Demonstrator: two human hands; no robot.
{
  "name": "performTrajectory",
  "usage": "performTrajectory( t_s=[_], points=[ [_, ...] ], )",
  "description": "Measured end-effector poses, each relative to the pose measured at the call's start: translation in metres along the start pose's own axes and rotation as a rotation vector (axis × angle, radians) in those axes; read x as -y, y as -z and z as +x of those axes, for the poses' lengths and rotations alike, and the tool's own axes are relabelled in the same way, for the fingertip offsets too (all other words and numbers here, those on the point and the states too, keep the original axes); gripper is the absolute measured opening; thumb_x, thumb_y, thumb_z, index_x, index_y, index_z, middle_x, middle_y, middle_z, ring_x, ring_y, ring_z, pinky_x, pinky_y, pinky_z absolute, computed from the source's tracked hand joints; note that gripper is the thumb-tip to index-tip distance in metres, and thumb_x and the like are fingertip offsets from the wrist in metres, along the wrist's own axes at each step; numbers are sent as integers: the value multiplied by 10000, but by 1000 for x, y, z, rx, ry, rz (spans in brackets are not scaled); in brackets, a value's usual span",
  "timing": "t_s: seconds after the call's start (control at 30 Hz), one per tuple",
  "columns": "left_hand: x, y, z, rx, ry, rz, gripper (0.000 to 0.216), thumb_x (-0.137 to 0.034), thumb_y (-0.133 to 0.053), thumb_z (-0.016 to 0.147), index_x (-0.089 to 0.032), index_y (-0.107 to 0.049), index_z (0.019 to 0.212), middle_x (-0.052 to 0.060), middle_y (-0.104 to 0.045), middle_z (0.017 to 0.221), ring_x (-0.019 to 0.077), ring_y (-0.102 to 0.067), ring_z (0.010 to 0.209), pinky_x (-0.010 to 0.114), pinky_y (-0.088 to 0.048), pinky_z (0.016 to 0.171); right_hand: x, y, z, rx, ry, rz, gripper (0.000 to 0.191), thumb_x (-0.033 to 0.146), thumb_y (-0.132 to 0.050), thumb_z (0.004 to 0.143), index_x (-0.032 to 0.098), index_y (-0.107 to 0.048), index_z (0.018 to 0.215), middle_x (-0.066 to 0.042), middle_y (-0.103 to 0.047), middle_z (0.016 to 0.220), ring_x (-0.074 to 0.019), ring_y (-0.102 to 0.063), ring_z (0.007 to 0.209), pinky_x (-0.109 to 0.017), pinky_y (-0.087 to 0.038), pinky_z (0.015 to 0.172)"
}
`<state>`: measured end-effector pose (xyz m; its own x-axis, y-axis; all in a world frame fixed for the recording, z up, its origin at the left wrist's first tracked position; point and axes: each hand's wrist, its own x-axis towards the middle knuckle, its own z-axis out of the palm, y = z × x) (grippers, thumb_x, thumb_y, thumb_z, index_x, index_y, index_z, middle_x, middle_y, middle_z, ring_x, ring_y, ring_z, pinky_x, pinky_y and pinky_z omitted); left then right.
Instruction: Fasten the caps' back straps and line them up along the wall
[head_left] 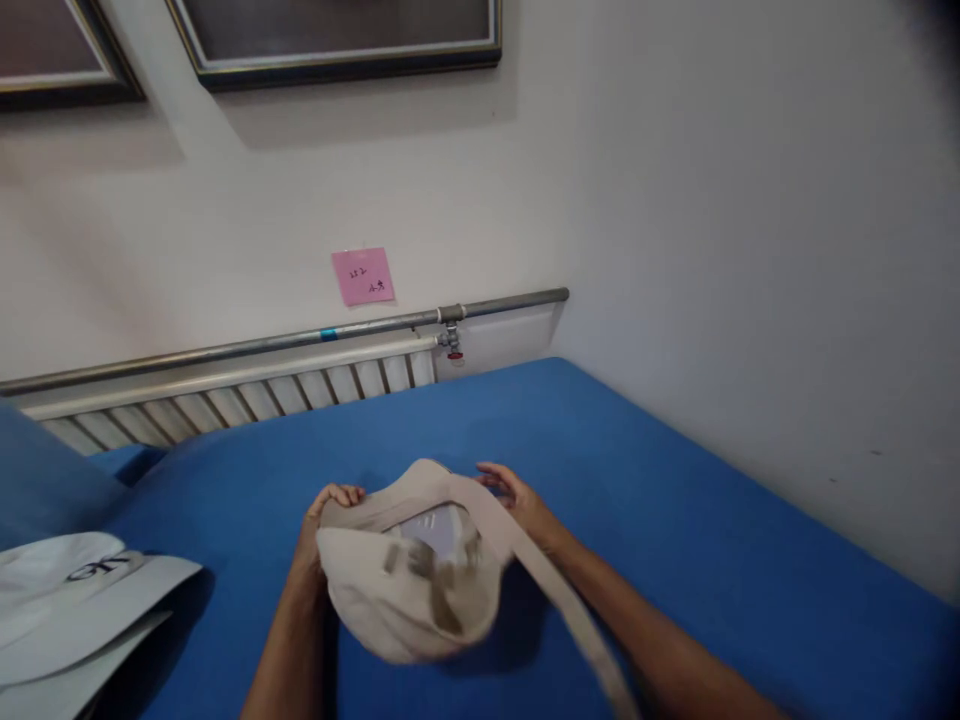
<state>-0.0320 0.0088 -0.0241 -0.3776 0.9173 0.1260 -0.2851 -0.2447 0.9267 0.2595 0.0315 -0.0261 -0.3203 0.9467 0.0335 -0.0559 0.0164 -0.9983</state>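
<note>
A beige fabric item point(397, 610) with a long strap point(570, 605) is held over the blue bed surface point(600, 470), its opening turned up toward me. Whether it is a bag or a cap I cannot tell. Inside it shows a pale label point(439, 530), along with grey and brown parts smeared by motion. My left hand point(330, 510) is closed around its left rim. On the other side, my right hand point(517, 500) is beside the upper right rim, behind the strap, with its visible fingers stretched out and apart; its thumb is hidden.
White caps point(67, 600) with dark lettering lie stacked at the left. Behind the bed runs a radiator point(247, 400) under a metal pipe point(225, 352) with a red-handled valve point(454, 350). A pink note point(364, 275) is on the wall. The right wall point(750, 300) borders the bed.
</note>
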Motion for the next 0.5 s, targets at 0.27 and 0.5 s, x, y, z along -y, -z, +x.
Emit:
performTrajectory(
  t_s=[0.27, 0.5],
  points=[
    [-1, -22, -10, -7, 74, 92, 246, -191, -749, 431, -181, -672, 664, 61, -687, 935, 216, -626, 833, 296, -490, 688, 9, -10, -20, 196, 241, -169, 257, 178, -641, 745, 222, -649, 998, -55, -568, 1197, -171, -563, 1015, -289, -452, 828],
    [-3, -28, -18, -76, -29, 256, 416, -251, -725, 616, -237, -712, 1031, 50, -679, 1102, 225, -607, 1004, 323, -470, 865, 10, -2, -16, 76, 308, -425, 169, 58, -486, 732, 196, -578, 763, -18, -565, 911, -148, -535, 857, -271, -412, 773]
  ],
)
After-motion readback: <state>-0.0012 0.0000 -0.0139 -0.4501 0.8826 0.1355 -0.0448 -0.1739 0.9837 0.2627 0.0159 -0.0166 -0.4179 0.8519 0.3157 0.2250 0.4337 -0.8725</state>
